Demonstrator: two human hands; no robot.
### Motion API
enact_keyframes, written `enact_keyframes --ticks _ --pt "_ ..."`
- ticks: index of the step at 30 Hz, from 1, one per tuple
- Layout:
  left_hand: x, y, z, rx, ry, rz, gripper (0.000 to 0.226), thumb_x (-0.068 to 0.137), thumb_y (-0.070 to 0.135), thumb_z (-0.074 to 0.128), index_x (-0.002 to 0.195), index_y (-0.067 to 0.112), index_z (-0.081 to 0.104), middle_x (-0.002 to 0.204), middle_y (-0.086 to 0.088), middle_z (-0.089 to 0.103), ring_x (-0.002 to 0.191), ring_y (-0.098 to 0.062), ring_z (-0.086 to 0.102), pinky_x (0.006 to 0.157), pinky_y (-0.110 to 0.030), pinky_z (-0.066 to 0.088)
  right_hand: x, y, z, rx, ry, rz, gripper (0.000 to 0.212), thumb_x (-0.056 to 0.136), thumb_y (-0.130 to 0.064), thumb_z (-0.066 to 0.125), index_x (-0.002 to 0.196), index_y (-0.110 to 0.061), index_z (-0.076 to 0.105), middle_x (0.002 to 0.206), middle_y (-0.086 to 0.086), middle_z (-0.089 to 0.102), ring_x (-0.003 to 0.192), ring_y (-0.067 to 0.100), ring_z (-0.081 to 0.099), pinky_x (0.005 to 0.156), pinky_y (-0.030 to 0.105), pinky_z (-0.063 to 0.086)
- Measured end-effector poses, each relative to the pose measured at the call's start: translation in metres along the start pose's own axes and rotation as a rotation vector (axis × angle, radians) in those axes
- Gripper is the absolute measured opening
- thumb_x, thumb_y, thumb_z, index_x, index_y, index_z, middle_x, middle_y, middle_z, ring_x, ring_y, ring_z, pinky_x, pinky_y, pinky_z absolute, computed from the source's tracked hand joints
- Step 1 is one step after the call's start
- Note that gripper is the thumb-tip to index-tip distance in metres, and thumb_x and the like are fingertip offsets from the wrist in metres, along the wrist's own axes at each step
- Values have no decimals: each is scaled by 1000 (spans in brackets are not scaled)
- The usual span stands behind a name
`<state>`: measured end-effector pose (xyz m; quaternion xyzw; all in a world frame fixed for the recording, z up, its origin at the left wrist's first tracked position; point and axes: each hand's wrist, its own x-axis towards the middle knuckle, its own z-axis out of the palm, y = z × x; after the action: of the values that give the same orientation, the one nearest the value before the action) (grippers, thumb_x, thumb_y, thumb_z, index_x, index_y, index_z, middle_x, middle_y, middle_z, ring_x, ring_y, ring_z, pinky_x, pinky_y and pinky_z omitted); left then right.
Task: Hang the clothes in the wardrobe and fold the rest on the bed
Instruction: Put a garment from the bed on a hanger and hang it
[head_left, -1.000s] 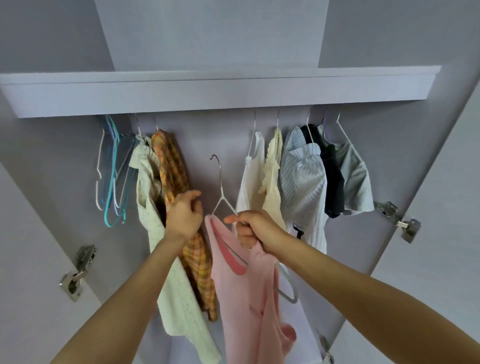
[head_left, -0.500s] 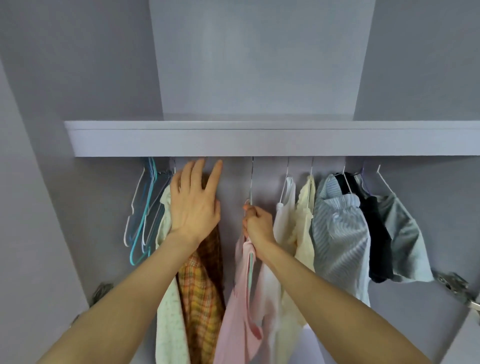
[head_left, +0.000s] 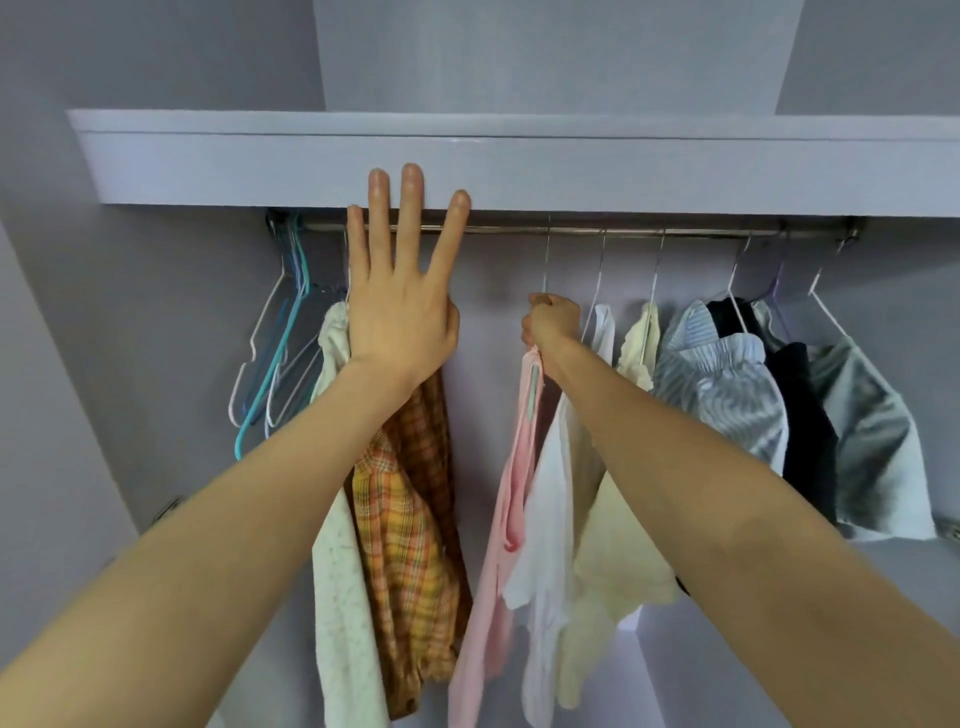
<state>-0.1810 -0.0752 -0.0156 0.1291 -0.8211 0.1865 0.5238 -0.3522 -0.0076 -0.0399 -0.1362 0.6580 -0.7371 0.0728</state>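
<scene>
A pink top (head_left: 501, 525) hangs on a wire hanger whose hook reaches up to the metal rail (head_left: 649, 232). My right hand (head_left: 553, 325) grips the neck of that hanger at the top of the pink top. My left hand (head_left: 402, 291) is raised flat with straight, spread fingers in front of an orange plaid shirt (head_left: 410, 525) and a cream top (head_left: 337, 571); its fingertips overlap the shelf's front edge (head_left: 623, 171). Right of the pink top hang a white garment (head_left: 548, 530) and a pale yellow one (head_left: 618, 545).
Several empty hangers (head_left: 275, 358), white and blue, hang at the rail's left end. A striped shirt (head_left: 727, 384), a black garment (head_left: 800, 415) and a grey one (head_left: 867, 441) hang at the right. The wardrobe's lilac walls close in on both sides.
The pink top on its hanger went from held low in front of the clothes up to the rail. My left hand let go of the plaid shirt and rose flat toward the shelf edge.
</scene>
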Motion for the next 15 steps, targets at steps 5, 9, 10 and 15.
enact_keyframes --ticks 5,9,10,15 --pt "-1 -1 1 25 -32 -13 83 78 8 48 150 16 9 152 -27 12 138 -52 9 114 -57 7 -2 16 -9 21 34 89 31 96 -1 33 73 -12 50 54 1 37 29 6 36 30 14 26" --pt "-1 -2 -4 11 -85 -12 83 78 8 49 150 16 9 153 -27 12 139 -51 9 114 -59 9 -9 9 -11 -98 4 76 34 98 -5 33 65 -13 41 47 3 44 38 14 44 38 20 31" --pt "-3 -2 -6 8 -102 -14 83 77 8 50 150 16 11 153 -26 13 139 -50 9 113 -61 10 -14 6 -14 -205 17 45 30 95 -4 36 67 -10 45 58 6 47 50 20 47 45 22 33" --pt "-28 0 -22 -45 -236 -14 86 69 12 61 147 14 26 153 -24 18 140 -46 13 110 -63 11 -66 7 -32 -687 -61 -273 19 89 -1 38 89 -9 55 99 13 50 90 25 50 71 24 35"
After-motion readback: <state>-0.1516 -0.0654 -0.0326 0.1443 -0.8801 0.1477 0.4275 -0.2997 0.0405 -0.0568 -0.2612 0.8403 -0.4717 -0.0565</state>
